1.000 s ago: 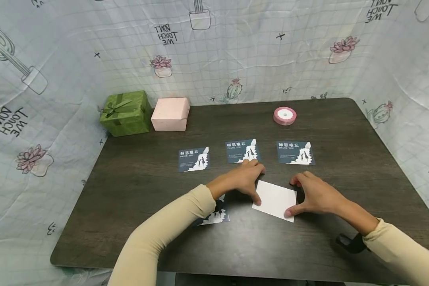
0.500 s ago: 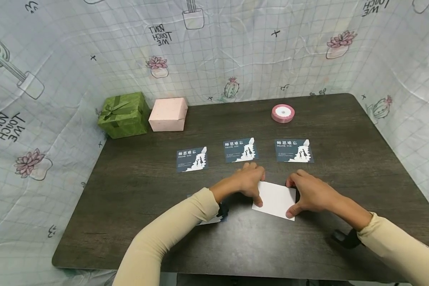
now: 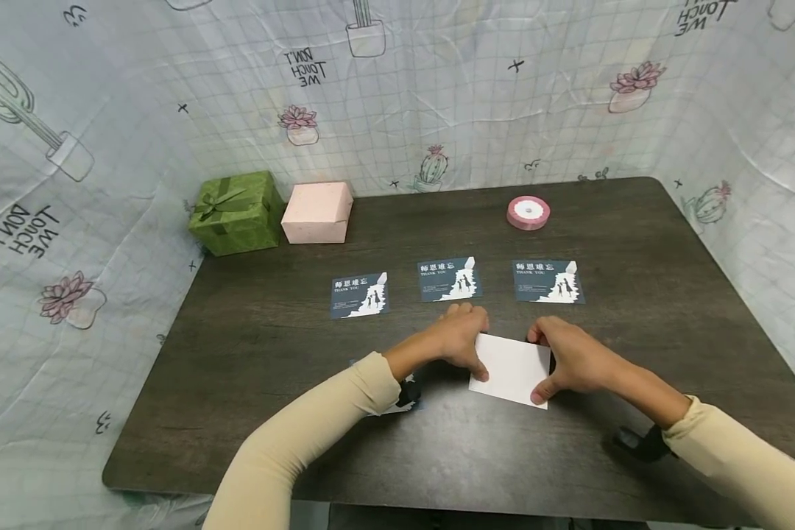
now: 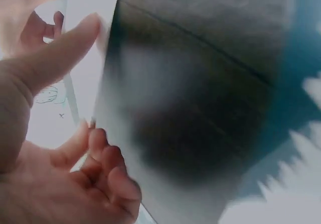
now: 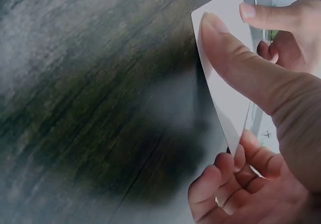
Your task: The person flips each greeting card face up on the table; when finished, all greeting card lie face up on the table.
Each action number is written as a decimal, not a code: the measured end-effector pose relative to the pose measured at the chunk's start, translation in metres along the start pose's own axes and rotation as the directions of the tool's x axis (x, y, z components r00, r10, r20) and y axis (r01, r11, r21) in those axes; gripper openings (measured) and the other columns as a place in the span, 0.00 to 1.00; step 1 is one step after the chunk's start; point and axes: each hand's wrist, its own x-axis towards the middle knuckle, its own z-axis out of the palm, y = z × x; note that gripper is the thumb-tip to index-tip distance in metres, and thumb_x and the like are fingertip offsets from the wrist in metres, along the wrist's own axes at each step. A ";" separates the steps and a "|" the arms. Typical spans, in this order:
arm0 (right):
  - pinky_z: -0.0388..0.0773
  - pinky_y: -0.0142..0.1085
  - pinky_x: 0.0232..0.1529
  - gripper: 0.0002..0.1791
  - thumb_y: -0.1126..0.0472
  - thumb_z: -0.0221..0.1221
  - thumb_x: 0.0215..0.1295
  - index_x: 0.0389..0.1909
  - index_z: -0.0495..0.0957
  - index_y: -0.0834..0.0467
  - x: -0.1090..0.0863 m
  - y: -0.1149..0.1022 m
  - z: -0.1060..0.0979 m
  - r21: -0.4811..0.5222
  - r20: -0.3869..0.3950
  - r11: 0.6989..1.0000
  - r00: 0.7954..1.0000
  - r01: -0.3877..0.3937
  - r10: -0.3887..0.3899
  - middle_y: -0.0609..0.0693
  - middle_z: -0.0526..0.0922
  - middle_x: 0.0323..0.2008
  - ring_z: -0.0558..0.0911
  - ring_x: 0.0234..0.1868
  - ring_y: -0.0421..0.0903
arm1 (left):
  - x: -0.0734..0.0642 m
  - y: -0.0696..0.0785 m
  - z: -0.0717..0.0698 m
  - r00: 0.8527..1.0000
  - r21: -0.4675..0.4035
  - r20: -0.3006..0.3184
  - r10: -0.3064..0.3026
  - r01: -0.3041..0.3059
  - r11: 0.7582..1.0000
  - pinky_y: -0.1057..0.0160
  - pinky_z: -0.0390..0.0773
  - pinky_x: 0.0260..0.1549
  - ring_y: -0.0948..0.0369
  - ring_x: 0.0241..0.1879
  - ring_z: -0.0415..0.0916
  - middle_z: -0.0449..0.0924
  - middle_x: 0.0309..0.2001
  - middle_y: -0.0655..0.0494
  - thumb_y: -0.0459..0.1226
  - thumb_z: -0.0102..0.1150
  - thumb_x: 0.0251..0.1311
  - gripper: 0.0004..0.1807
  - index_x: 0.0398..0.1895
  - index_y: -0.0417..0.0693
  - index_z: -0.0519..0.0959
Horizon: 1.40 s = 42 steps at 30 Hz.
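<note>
A blank white card (image 3: 511, 369) is gripped at both ends between my two hands, low over the front middle of the table. The left hand (image 3: 462, 338) has its thumb on the card's near left corner and its fingers at the far left corner. On the opposite end, the right hand (image 3: 576, 359) presses its thumb on the near right corner, fingers curled at the far right corner. From the right wrist view, the card (image 5: 228, 93) stands off the tabletop with its shadow below. A dark blue printed card (image 3: 397, 408) lies partly hidden under the left forearm.
Several dark blue thank-you cards lie in a row beyond the hands: a left one (image 3: 360, 296), a middle one (image 3: 449, 280) and a right one (image 3: 548, 281). Behind them stand a green ribboned box (image 3: 237, 213), a pink box (image 3: 316, 213) and a pink ribbon roll (image 3: 528, 213).
The right hand's fingers have drawn slightly left along the card's far edge. The white card and the left hand stay almost in place; the head view shifts a little.
</note>
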 end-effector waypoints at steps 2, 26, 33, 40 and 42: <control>0.72 0.41 0.38 0.46 0.41 0.83 0.24 0.42 0.71 0.59 -0.002 -0.001 0.000 -0.007 -0.025 1.000 1.000 0.010 -0.011 0.51 0.73 0.39 0.72 0.38 0.46 | -0.006 -0.008 -0.002 0.999 -0.067 -0.032 -0.014 0.012 0.998 0.63 0.74 0.38 0.60 0.44 0.74 0.78 0.47 0.58 0.57 0.77 0.44 0.38 0.56 0.52 0.73; 0.77 0.37 0.28 0.28 0.48 0.60 0.70 0.56 0.73 0.69 -0.026 0.000 -0.020 0.183 -0.015 0.978 0.995 -0.098 0.102 0.52 0.80 0.33 0.77 0.29 0.44 | -0.042 -0.034 0.016 0.952 -0.948 0.299 0.066 0.288 0.137 0.64 0.84 0.39 0.54 0.42 0.87 0.86 0.46 0.41 0.41 0.66 0.63 0.22 0.56 0.38 0.77; 0.84 0.42 0.37 0.23 0.60 0.46 0.79 0.61 0.66 0.76 -0.030 0.009 -0.018 0.576 0.364 0.770 0.930 -0.276 0.061 0.58 0.85 0.42 0.85 0.37 0.49 | -0.045 -0.036 0.017 0.956 -0.950 0.288 0.057 0.278 0.139 0.63 0.84 0.40 0.54 0.43 0.87 0.86 0.47 0.40 0.39 0.66 0.63 0.21 0.55 0.37 0.78; 0.84 0.45 0.43 0.20 0.59 0.44 0.79 0.57 0.71 0.72 -0.027 0.008 -0.025 0.638 0.392 0.700 0.918 -0.322 0.065 0.62 0.84 0.49 0.86 0.44 0.51 | -0.051 -0.034 0.009 0.965 -0.962 0.255 0.061 0.247 0.113 0.61 0.85 0.40 0.51 0.45 0.86 0.86 0.47 0.39 0.34 0.53 0.72 0.17 0.59 0.33 0.74; 0.84 0.45 0.45 0.24 0.55 0.43 0.80 0.59 0.70 0.72 -0.028 0.005 -0.031 0.652 0.352 0.697 0.933 -0.300 0.074 0.63 0.84 0.51 0.86 0.46 0.52 | -0.054 -0.033 0.003 0.975 -0.973 0.211 0.070 0.202 0.112 0.59 0.85 0.41 0.50 0.46 0.86 0.85 0.47 0.39 0.33 0.50 0.73 0.16 0.58 0.33 0.74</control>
